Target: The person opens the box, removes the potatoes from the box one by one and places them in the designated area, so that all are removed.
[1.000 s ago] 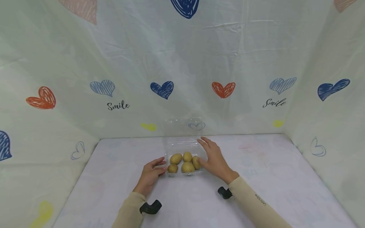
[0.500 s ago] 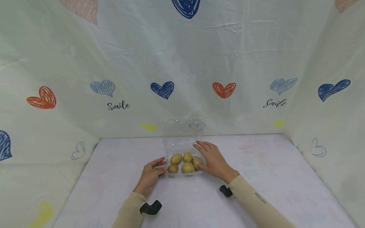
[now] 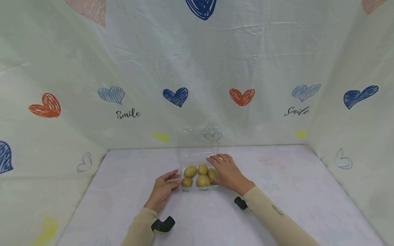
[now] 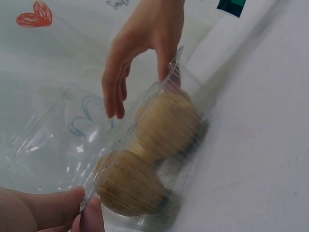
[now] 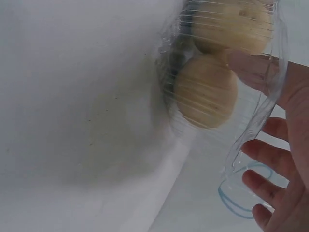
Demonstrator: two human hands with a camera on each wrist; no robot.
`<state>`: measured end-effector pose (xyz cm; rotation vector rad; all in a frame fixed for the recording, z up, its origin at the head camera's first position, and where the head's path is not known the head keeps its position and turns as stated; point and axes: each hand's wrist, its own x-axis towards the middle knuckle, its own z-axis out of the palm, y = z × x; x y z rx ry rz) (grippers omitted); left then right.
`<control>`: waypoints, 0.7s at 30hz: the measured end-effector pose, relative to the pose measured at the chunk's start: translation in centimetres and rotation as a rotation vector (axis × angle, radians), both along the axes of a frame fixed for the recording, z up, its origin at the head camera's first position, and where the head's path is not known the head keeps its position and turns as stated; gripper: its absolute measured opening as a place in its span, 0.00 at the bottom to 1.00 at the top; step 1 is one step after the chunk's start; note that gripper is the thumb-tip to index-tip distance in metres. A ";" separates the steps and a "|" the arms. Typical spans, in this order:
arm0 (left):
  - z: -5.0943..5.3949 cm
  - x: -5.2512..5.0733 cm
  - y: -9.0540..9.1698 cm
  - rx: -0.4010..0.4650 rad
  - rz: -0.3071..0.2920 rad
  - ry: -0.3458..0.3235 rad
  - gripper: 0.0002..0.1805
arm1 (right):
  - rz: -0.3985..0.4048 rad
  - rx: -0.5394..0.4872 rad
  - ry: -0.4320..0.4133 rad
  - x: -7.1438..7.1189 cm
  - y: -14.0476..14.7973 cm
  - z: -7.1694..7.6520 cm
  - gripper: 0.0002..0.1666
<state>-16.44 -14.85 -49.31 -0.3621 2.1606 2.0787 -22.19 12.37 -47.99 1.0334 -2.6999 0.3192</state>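
Observation:
A clear plastic clamshell box (image 3: 200,189) stands on the table, its lid (image 3: 197,138) raised at the back. Several potatoes (image 3: 203,180) lie inside. At the box's left edge, my left hand (image 3: 161,191) pinches the rim between thumb and fingers, as the left wrist view shows. My right hand (image 3: 231,174) is over the right side, its thumb (image 5: 248,67) down inside beside a potato (image 5: 206,92). The other fingers of that hand hang loosely above the rim. Whether the thumb presses on the potato is hard to tell through the ribbed plastic.
A white cloth-covered table (image 3: 123,205) lies under the box. Behind it hangs a pale backdrop (image 3: 209,61) printed with hearts and "Smile". Each sleeve carries a black wrist mount, such as the left one (image 3: 163,224).
My right hand has lowered slightly and shifted a little left over the box, its fingers dropping from near the lid's hinge. The left hand and the potatoes stay in place.

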 end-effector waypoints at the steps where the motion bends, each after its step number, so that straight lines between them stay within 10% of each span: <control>1: 0.0 0.0 0.0 -0.001 -0.001 -0.001 0.29 | -0.002 0.009 -0.002 0.0 -0.1 0.1 0.47; 21: -0.2 -0.2 0.0 -0.007 -0.005 -0.018 0.28 | -0.026 0.161 -0.038 0.2 -1.2 1.1 0.27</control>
